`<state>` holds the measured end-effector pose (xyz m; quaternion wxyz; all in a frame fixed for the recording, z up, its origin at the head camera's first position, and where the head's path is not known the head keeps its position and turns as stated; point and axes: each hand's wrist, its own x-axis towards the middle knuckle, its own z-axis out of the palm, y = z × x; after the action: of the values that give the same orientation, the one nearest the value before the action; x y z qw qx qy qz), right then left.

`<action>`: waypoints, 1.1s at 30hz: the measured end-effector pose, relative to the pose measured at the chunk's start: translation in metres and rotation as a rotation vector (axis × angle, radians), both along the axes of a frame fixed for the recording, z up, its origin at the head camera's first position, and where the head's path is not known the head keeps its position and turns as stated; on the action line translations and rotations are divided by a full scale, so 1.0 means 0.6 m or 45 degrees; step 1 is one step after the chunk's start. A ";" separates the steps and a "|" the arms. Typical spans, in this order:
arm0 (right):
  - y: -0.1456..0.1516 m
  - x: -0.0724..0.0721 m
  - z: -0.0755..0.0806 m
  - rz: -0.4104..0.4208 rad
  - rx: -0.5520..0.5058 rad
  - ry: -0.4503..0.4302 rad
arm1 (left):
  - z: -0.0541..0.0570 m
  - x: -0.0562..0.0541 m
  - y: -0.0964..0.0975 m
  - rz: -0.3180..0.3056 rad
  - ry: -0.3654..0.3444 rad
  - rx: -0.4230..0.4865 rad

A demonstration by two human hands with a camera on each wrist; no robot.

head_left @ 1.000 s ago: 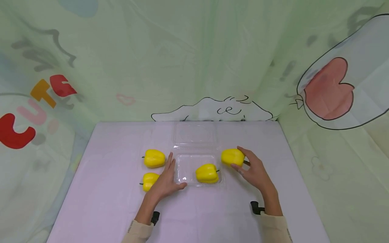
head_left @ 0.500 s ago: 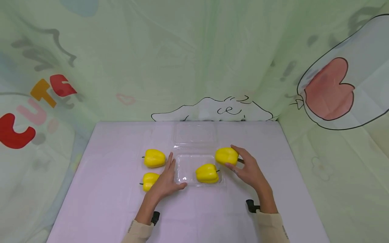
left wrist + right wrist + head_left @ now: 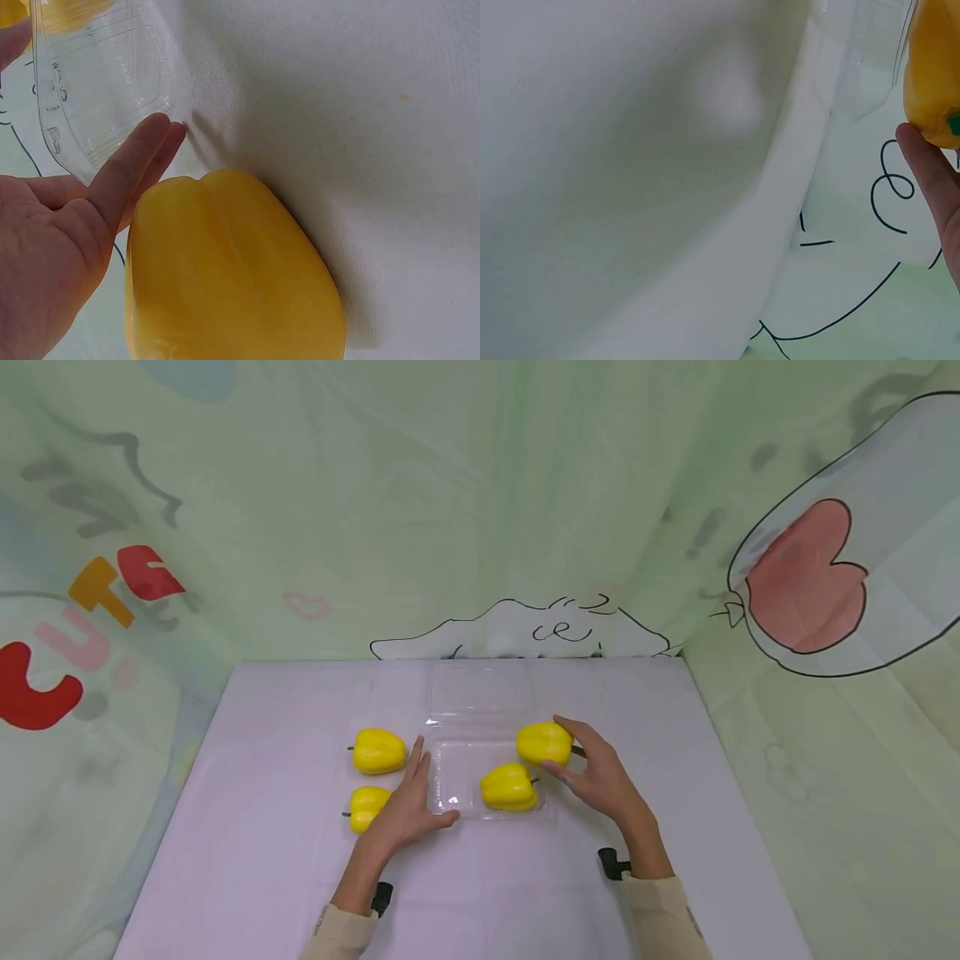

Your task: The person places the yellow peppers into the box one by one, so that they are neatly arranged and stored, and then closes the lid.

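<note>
Yellow pepper [image 3: 543,744], smooth, plump, in right hand [image 3: 600,779]

Your left grip [image 3: 56,247] has its straight fingers [image 3: 124,169] at the edge of the clear container [image 3: 109,86]; a yellow pepper [image 3: 232,277] sits just beside them on the white surface [image 3: 397,195]; another yellow shape [image 3: 75,11] shows top left.
</note>
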<state>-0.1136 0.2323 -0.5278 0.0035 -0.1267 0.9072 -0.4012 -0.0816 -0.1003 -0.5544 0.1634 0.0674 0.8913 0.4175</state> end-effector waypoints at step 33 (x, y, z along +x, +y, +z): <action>-0.049 -0.043 -0.001 0.121 -0.024 -0.042 | -0.002 -0.001 0.001 -0.006 0.020 -0.029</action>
<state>-0.1394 0.2029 -0.5284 0.0362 -0.1633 0.8960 -0.4113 -0.0820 -0.0998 -0.5556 0.1581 0.0708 0.8971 0.4065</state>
